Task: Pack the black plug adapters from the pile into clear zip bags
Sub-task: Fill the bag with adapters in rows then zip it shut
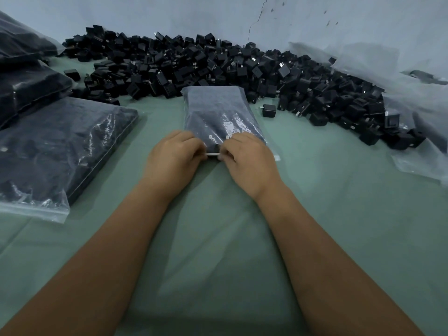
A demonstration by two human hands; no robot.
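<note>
Nearest to us, our two bare forearms reach forward over the green cloth-covered surface, and both hands meet at the near end of one clear zip bag filled with black plug adapters. Our left hand and right hand each pinch the bag's zip strip between thumb and curled fingers, almost touching — a grip that suggests we are pressing the seal closed from the middle, with the bag laid flat and lengthwise so its contents stay put. To our left lie larger filled clear bags of dark adapters, stacked and set aside, probably to keep finished work apart from loose stock. Just beyond the bag we hold, one stray black adapter sits alone on the cloth. Farther back, the long pile of loose black plug adapters runs along the pale wall — within reach for the next fill — and crumpled clear plastic sheeting rests at the right.
</note>
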